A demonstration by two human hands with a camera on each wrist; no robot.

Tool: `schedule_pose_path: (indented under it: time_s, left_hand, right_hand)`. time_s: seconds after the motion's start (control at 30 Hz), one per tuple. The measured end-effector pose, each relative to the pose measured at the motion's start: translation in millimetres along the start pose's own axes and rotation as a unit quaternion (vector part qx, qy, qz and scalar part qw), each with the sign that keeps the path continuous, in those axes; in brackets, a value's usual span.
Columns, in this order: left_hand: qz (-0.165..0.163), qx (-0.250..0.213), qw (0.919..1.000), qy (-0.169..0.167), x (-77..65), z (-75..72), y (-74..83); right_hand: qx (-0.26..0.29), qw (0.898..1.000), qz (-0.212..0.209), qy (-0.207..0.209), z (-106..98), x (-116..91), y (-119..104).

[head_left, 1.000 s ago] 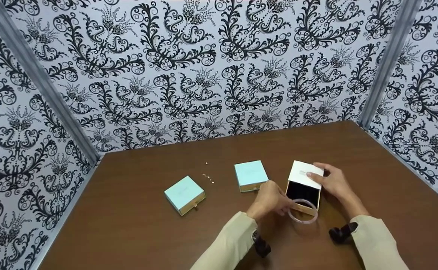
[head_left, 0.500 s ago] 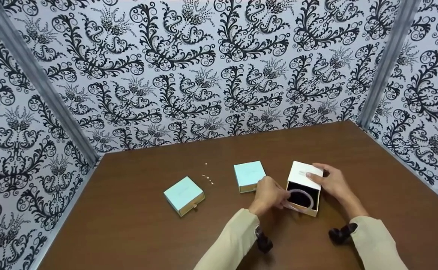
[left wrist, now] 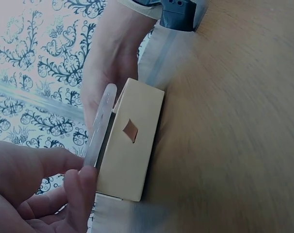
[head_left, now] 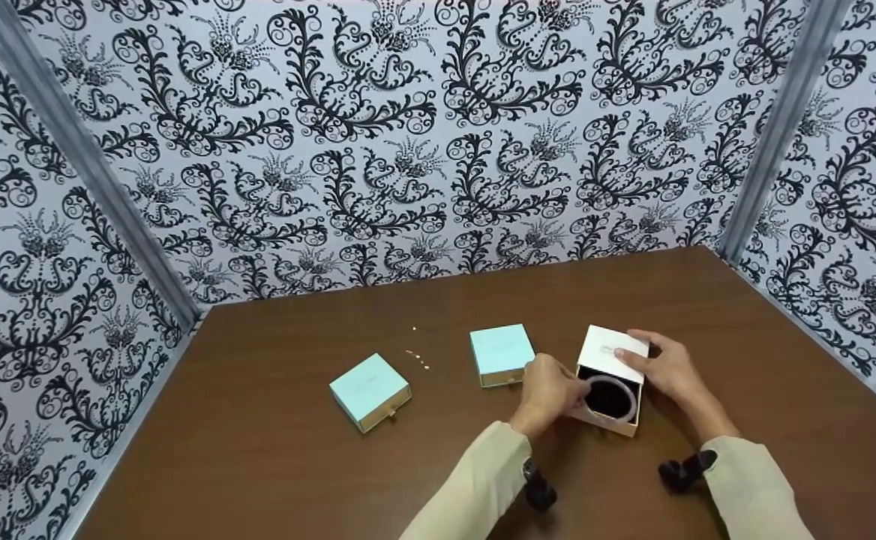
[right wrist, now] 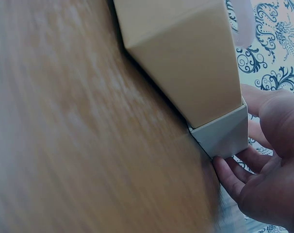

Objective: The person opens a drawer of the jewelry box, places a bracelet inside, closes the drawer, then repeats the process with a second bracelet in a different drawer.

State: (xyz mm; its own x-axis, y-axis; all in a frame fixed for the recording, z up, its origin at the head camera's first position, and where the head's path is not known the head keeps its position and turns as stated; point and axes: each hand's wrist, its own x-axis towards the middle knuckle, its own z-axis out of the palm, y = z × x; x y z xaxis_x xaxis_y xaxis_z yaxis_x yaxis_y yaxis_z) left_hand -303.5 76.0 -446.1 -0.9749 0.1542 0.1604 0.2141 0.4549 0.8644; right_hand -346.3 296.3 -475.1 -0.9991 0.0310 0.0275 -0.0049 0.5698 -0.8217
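My left hand [head_left: 549, 394] pinches a pale, translucent bangle [left wrist: 100, 127] between thumb and fingers. It holds the bangle at the open drawer of a white jewelry box [head_left: 613, 352]. In the left wrist view the bangle stands just over the drawer's top; whether it touches the black lining is unclear. The tan drawer front [left wrist: 132, 143] has a small diamond-shaped tab. My right hand [head_left: 669, 373] grips the box's white sleeve, thumb on top and fingers along its far and right sides. In the right wrist view, fingertips [right wrist: 222, 167] wrap the sleeve's lower edge.
Two closed light-blue boxes with gold drawer fronts lie to the left: one box [head_left: 502, 352] near my left hand, another box [head_left: 370, 390] farther left. Several tiny pale bits [head_left: 418, 358] lie between them on the brown table [head_left: 280, 450]. Patterned walls enclose the back and sides.
The bangle has moved from in front of the drawer to over its opening, carried by my left hand. My right hand keeps its hold on the box.
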Motion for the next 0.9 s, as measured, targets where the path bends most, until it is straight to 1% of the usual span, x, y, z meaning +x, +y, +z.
schedule_pose_path:
  time_s: [0.2, 0.47, 0.53, 0.67, 0.77, 0.9]
  left_hand:
    - [-0.015, -0.034, 0.9993, 0.009, 0.0, 3.1, 0.9]
    - [-0.015, 0.002, 0.9991, 0.04, 1.2, 9.8, 0.7]
    - [-0.016, -0.004, 0.9991, 0.04, 1.3, 11.3, 0.7]
    - [-0.009, -0.001, 0.999, 0.044, 1.6, 12.5, 1.3]
    - [-0.002, 0.013, 0.9986, 0.051, 1.9, 12.5, 1.9]
    - [-0.003, 0.026, 0.998, 0.057, 1.8, 13.0, 2.3]
  right_hand:
    - [-0.006, 1.0, -0.002, 0.008, 1, -1, -1]
    - [-0.01, 1.0, -0.005, 0.015, 1, -1, 0]
    - [-0.011, 1.0, -0.004, 0.015, 1, -1, 0]
    - [-0.007, 1.0, 0.001, 0.011, 1, -1, 0]
    - [-0.001, 1.0, 0.004, 0.006, 0, -1, -1]
    - [-0.001, 1.0, -0.001, -0.001, -1, -2, -1]
